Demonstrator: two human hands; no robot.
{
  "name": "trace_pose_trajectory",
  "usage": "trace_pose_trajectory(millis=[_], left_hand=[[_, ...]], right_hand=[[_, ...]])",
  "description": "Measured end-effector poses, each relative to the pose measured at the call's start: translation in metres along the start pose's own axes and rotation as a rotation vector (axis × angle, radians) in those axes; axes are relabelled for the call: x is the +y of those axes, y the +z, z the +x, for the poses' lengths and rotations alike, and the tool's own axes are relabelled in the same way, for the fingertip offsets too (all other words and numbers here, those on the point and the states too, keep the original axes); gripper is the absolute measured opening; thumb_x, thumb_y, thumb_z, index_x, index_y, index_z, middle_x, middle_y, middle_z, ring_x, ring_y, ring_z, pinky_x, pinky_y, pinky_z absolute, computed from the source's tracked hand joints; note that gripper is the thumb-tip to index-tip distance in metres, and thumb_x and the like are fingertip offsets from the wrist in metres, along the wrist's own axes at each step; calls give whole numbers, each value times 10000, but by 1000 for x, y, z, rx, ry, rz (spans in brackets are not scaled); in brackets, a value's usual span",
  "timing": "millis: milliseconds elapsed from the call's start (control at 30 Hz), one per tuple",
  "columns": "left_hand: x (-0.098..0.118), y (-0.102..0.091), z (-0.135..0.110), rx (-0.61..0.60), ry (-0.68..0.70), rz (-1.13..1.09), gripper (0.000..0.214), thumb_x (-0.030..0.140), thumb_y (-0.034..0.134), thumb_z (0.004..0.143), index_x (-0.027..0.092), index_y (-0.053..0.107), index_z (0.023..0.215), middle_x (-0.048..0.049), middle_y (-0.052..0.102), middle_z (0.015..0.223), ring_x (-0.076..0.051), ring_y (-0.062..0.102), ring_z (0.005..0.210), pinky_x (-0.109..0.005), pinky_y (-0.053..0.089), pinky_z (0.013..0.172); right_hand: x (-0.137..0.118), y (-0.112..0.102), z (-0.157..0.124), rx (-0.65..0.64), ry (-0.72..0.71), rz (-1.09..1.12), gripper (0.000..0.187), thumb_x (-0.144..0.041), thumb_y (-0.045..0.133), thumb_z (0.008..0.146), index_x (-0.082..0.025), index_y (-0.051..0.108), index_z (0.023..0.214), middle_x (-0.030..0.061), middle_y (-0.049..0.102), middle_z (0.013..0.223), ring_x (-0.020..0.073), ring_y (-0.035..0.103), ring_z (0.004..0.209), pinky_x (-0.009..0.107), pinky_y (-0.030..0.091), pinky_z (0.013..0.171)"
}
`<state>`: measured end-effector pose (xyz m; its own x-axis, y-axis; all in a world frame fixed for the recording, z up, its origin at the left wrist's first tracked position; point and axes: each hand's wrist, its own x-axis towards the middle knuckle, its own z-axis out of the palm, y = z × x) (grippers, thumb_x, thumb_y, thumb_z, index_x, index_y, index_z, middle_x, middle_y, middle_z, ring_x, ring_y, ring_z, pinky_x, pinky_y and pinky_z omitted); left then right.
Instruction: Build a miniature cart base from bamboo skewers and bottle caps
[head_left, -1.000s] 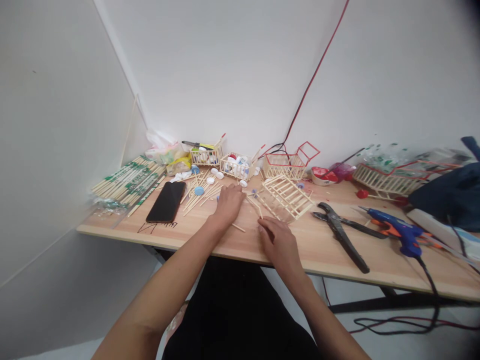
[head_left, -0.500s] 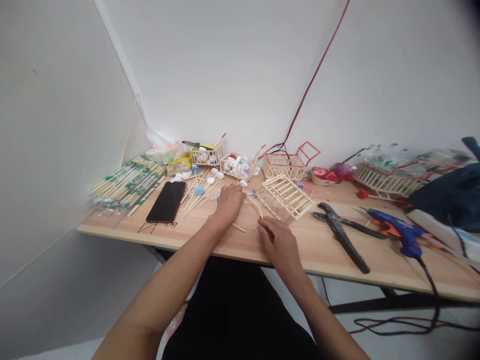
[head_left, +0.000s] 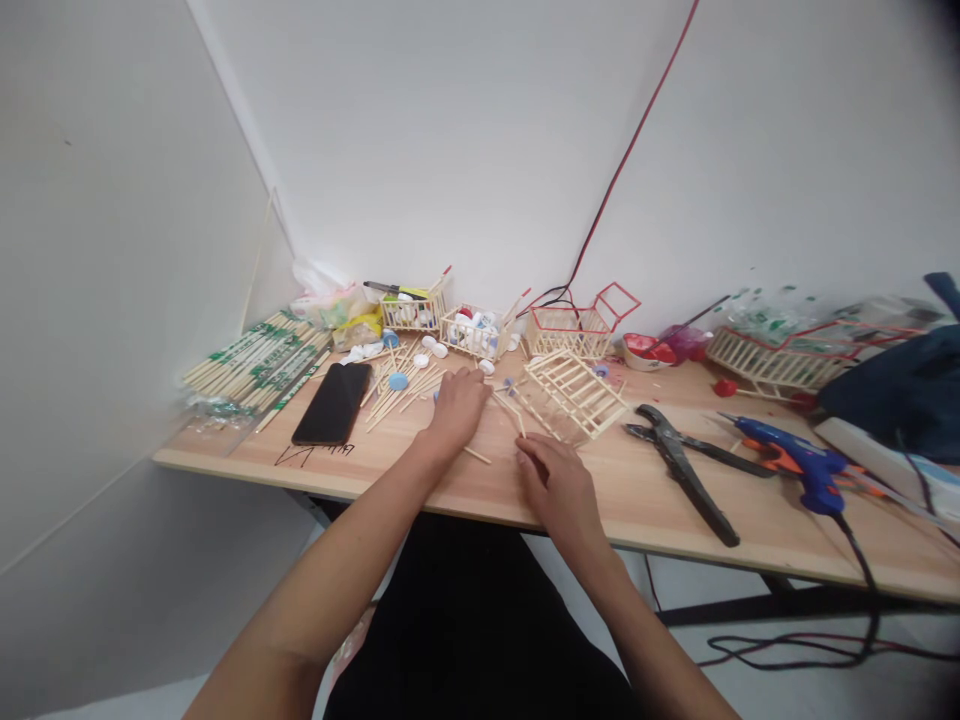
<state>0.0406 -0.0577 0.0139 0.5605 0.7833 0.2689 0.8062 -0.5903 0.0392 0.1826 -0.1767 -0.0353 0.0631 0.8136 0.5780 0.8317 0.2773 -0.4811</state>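
My left hand rests on the table with its fingers curled down and close together; what lies under the fingertips is hidden. A loose bamboo stick pokes out below that hand. My right hand pinches the near end of a thin bamboo stick between thumb and forefinger. This stick meets another one that slants toward my left fingertips. Just beyond my right hand, a lattice frame of glued sticks lies tilted on the tabletop.
Left are a black phone, cut sticks and wrapped chopsticks. Small stick baskets holding bottle caps and a red-rimmed stick cart line the wall. Right lie pliers and a blue glue gun.
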Motion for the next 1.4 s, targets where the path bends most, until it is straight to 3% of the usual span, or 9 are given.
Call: trace_pose_trajectory(millis=[1400], left_hand=[[1, -3, -1, -11, -10, -3, 313, 200, 359, 943, 156, 668, 919, -123, 616, 1051, -266, 491, 1050, -386, 321, 855]], right_hand=[[-1, -1, 0, -9, 15, 13, 244, -248, 492, 878, -178, 696, 992, 102, 699, 1058, 244, 612, 1016, 420, 452, 923]])
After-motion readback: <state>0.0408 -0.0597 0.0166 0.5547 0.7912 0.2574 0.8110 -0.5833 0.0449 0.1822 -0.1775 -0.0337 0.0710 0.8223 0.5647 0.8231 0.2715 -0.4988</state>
